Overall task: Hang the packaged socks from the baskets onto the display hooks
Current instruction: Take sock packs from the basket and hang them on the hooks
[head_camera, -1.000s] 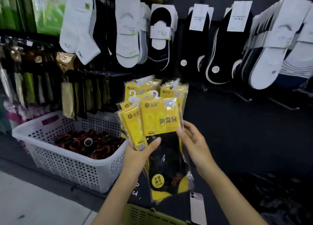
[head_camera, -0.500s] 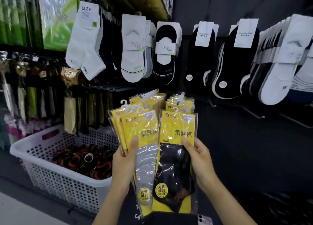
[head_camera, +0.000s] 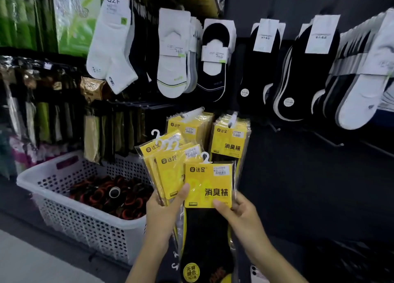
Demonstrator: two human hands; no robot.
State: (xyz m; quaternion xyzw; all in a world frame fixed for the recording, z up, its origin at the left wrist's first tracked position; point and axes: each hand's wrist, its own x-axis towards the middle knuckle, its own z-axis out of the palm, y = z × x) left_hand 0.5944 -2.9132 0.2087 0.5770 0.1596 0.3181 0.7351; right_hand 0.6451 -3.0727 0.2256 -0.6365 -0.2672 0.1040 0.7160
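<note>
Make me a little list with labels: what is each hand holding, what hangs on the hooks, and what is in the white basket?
left hand: grips a fanned bunch of yellow sock packs
right hand: pinches a single yellow sock pack by the lower edge of its card
lower hooks: hanging yellow packs in two rows, same kind as the held ones
upper wall: white and black socks hanging in rows
white basket: dark rolled items with red-orange bands; too blurry to tell what they are

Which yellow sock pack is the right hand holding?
The single front pack, pinched by the right hand; the left hand grips the fanned bundle behind it.
</note>
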